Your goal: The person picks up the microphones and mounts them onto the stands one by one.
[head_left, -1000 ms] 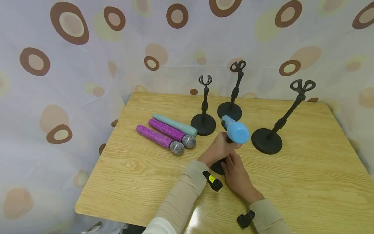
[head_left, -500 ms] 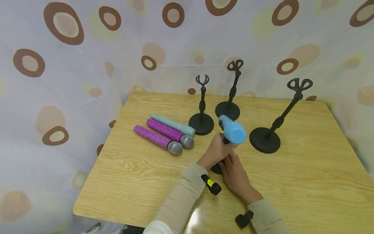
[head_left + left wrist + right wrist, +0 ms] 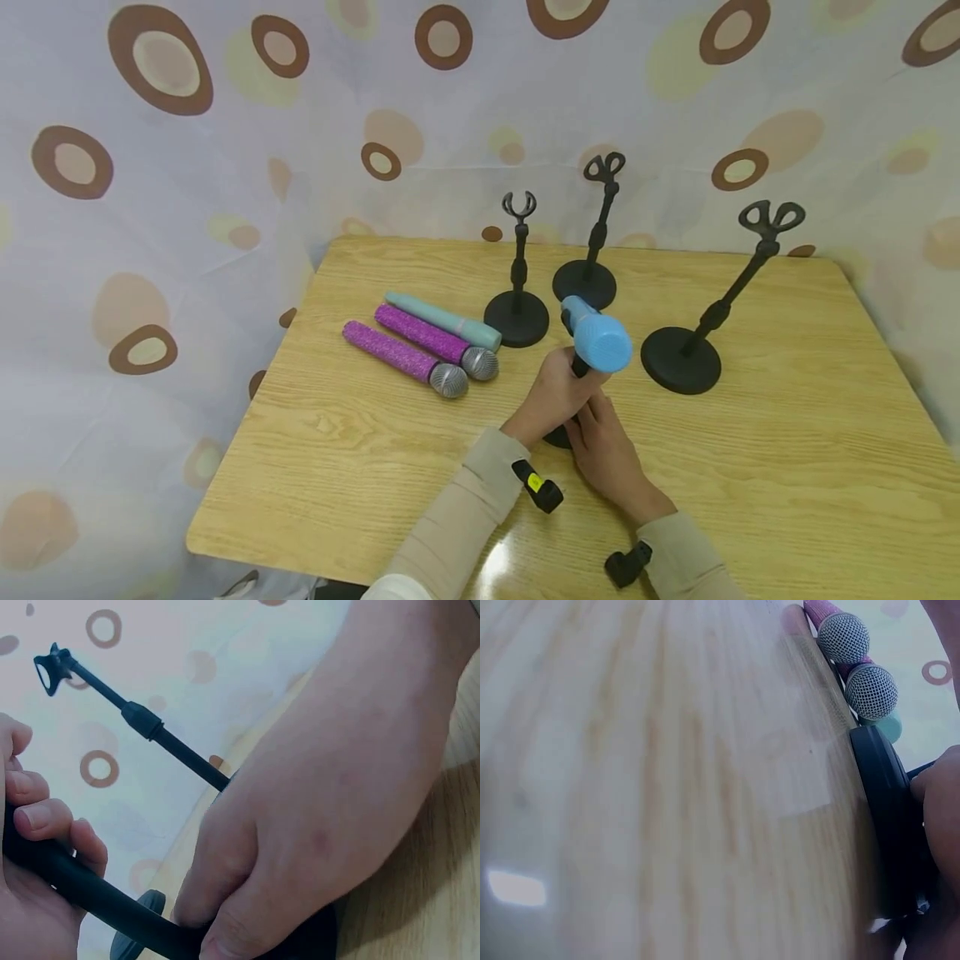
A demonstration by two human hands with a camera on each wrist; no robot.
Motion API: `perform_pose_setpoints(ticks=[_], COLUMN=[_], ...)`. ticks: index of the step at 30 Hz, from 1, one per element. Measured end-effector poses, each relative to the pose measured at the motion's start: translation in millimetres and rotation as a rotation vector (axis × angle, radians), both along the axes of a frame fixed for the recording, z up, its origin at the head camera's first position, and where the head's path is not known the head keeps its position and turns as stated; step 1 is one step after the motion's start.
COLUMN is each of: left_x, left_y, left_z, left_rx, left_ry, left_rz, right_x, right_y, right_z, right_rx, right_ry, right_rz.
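A light-blue microphone sits at the top of a black microphone stand, its round head facing the head camera. My left hand grips the stand's pole just below the microphone, fingers curled round it in the left wrist view. Lower down, my right hand holds the foot of the pole between thumb and fingers, close to the round base. Most of that base is hidden under the hands in the head view. Its dark rim shows beside the right hand in the right wrist view.
Left of the hands lie two purple glittery microphones with silver heads and a pale teal microphone. Behind stand two black microphone stands; another stand is at the right. A patterned curtain backs the wooden table.
The head view has shifted slightly. My left wrist has dipped a little toward the body, while both hands keep their places on the stand.
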State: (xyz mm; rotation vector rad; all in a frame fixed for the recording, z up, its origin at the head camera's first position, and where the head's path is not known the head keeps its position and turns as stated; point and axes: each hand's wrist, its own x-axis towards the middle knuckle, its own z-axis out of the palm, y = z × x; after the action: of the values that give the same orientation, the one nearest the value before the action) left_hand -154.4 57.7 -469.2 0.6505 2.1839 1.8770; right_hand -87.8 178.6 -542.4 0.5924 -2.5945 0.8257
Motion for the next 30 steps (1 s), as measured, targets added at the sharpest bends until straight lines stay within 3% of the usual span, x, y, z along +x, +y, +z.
perform_pose_setpoints(ticks=[3, 8, 12, 17, 22, 27, 30], left_x=[0.6, 7.4, 24.6, 50.0, 67.6, 66.9, 62.6], left_y=[-4, -17, -34, -42, -38, -33, -31], left_z=[-2.3, -23.0, -38.4, -46.7, -49.5, -47.4, -46.7], left_rx=[-0.052, -0.304, -0.555, -0.84, -1.112, -1.154, -1.148], left_ry=[0.04, 0.199, 0.394, 0.689, 0.81, 0.891, 0.868], left_rz=[0.005, 0.022, 0.034, 0.094, 0.12, 0.176, 0.153], right_x=[-0.5, -1.1, -0.6, -1.1, -0.4, -2.4, -5.7], right_y=[0, -2, -4, -3, -2, 1, 4], right_z=[1.2, 7.8, 7.5, 9.3, 12.4, 11.6, 9.4], right_rx=[0.008, 0.031, 0.051, 0.078, 0.104, 0.087, 0.09], right_ry=[-0.011, -0.045, -0.058, -0.053, -0.045, -0.059, -0.086], right_rz=[0.004, -0.023, -0.055, -0.051, -0.028, -0.008, -0.025])
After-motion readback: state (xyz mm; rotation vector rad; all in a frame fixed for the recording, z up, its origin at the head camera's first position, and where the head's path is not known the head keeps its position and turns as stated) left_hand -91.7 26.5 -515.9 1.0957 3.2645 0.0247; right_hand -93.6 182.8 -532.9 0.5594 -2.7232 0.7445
